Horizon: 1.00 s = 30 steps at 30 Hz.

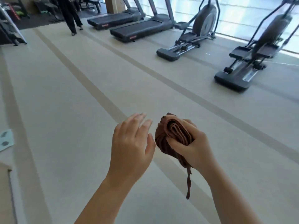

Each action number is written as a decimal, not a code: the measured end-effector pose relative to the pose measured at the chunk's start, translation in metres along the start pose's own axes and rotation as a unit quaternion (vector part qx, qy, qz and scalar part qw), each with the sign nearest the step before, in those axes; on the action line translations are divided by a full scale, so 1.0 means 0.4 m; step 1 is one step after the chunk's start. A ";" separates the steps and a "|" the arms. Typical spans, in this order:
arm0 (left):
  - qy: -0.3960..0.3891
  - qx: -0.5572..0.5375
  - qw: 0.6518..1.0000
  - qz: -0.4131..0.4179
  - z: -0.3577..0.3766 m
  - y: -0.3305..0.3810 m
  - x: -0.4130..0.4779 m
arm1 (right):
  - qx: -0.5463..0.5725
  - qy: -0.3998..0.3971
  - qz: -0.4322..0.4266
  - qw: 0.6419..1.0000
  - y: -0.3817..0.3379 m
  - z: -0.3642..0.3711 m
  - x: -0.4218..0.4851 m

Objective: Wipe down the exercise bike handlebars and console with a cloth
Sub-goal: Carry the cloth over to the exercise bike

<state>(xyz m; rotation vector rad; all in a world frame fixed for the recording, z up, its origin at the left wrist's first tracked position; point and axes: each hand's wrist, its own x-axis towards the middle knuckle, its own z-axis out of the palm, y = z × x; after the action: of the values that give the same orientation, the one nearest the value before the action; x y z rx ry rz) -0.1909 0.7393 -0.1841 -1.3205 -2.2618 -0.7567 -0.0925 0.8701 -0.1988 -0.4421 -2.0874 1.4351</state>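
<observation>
Gym floor, pale beige with darker stripes (pixel 77 75). The person's right hand (pixel 192 143) grips a bunched, folded brown fabric cloth (pixel 171 135), fingers and thumb curled round the wad; a twisted tail of it hangs below the wrist. The left hand (pixel 131 143) is held just beside the cloth, fingers straight and loosely spread, holding nothing; thumb near the cloth's edge, contact not certain.

No exercise bike is in view, and no handlebars or console. What shows along the bright window wall: two dark grey elliptical trainers, the nearer (pixel 252 50) at right and another (pixel 194 36) beyond it, then two black treadmills (pixel 139 31) further back. A second person in dark trousers (pixel 71 15) stands at the far end, well apart. A pale card with grey hexagon marks (pixel 6 139) lies at the left edge.

Step judged: preparation. The cloth is in hand and gathered, but no wiping has started, since nothing to be wiped is within reach.

Next move likely calls for finding the bike and getting close to it, then flattening or refolding the cloth into a pad so a clean face meets the handlebars. The free left hand could steady the bar or help reshape the wad. The dangling tail may snag on the machine.
</observation>
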 end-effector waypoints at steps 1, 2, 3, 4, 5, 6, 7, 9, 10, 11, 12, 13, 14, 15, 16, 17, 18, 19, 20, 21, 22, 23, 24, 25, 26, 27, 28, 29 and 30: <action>-0.005 -0.013 1.000 0.013 0.028 0.010 0.024 | -0.007 0.020 0.006 1.000 0.014 -0.028 0.010; -0.010 -0.026 0.999 0.025 0.057 0.019 0.048 | -0.014 0.042 0.012 0.999 0.028 -0.053 0.020; -0.015 -0.039 0.998 0.037 0.086 0.027 0.072 | -0.022 0.064 0.018 0.998 0.042 -0.076 0.031; -0.019 -0.052 0.997 0.048 0.117 0.034 0.097 | -0.030 0.087 0.024 0.996 0.058 -0.099 0.045; -0.022 -0.064 0.996 0.058 0.149 0.039 0.124 | -0.037 0.108 0.029 0.993 0.075 -0.122 0.062; -0.024 -0.074 0.995 0.068 0.181 0.043 0.152 | -0.041 0.127 0.035 0.990 0.092 -0.142 0.081; -0.027 -0.084 0.993 0.078 0.215 0.045 0.181 | -0.045 0.143 0.042 0.988 0.108 -0.162 0.103; -0.030 -0.108 0.989 0.099 0.282 0.044 0.247 | -0.059 0.173 0.047 0.982 0.138 -0.199 0.155; -0.028 -0.120 0.986 0.110 0.314 0.041 0.285 | -0.068 0.185 0.047 0.979 0.148 -0.215 0.185; -0.028 -0.132 0.983 0.122 0.345 0.038 0.324 | -0.077 0.199 0.049 0.976 0.156 -0.230 0.214; -0.027 -0.144 0.980 0.133 0.373 0.037 0.365 | -0.084 0.213 0.050 0.972 0.161 -0.247 0.245; -0.027 -0.157 0.977 0.143 0.399 0.038 0.408 | -0.090 0.228 0.048 0.968 0.165 -0.266 0.277; -0.028 -0.168 0.974 0.152 0.424 0.040 0.450 | -0.095 0.240 0.051 0.965 0.168 -0.287 0.309; -0.031 -0.178 0.970 0.162 0.447 0.044 0.491 | -0.100 0.251 0.055 0.961 0.170 -0.308 0.338; -0.033 -0.190 0.966 0.170 0.471 0.051 0.528 | -0.105 0.261 0.058 0.958 0.172 -0.331 0.365; -0.036 -0.203 0.962 0.179 0.497 0.059 0.564 | -0.113 0.273 0.057 0.954 0.177 -0.354 0.389; -0.041 -0.214 0.958 0.189 0.525 0.069 0.596 | -0.122 0.286 0.057 0.949 0.184 -0.376 0.410; -0.048 -0.223 0.953 0.199 0.553 0.080 0.624 | -0.132 0.299 0.056 0.943 0.193 -0.397 0.427; -0.055 -0.230 0.949 0.209 0.581 0.093 0.650 | -0.138 0.313 0.056 0.938 0.204 -0.419 0.440; -0.062 -0.237 0.945 0.218 0.609 0.110 0.673 | -0.140 0.327 0.059 0.933 0.217 -0.444 0.451; -0.069 -0.244 0.941 0.226 0.635 0.128 0.695 | -0.139 0.339 0.067 0.928 0.230 -0.469 0.459; -0.074 -0.252 0.936 0.234 0.662 0.149 0.714 | -0.137 0.350 0.076 0.924 0.243 -0.496 0.466; -0.079 -0.261 0.931 0.242 0.688 0.173 0.732 | -0.135 0.361 0.081 0.919 0.259 -0.524 0.472; -0.084 -0.270 0.926 0.251 0.716 0.199 0.751 | -0.134 0.373 0.083 0.914 0.275 -0.554 0.478; -0.089 -0.278 0.920 0.262 0.745 0.229 0.771 | -0.134 0.386 0.082 0.909 0.291 -0.586 0.484; -0.095 -0.285 0.914 0.274 0.777 0.263 0.792 | -0.134 0.399 0.080 0.903 0.309 -0.622 0.489; -0.100 -0.291 0.908 0.283 0.810 0.300 0.817 | -0.135 0.410 0.078 0.899 0.327 -0.661 0.496; -0.103 -0.297 0.904 0.291 0.844 0.340 0.842 | -0.136 0.420 0.076 0.894 0.347 -0.704 0.502; -0.105 -0.302 0.899 0.298 0.878 0.385 0.868 | -0.138 0.428 0.075 0.890 0.366 -0.752 0.508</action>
<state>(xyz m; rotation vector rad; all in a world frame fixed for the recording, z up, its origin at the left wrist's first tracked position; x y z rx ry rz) -0.2441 1.2531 -0.2100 -2.3283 -1.6204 -1.1614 -0.0741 1.2610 -0.2008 -1.1349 -1.5204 0.7674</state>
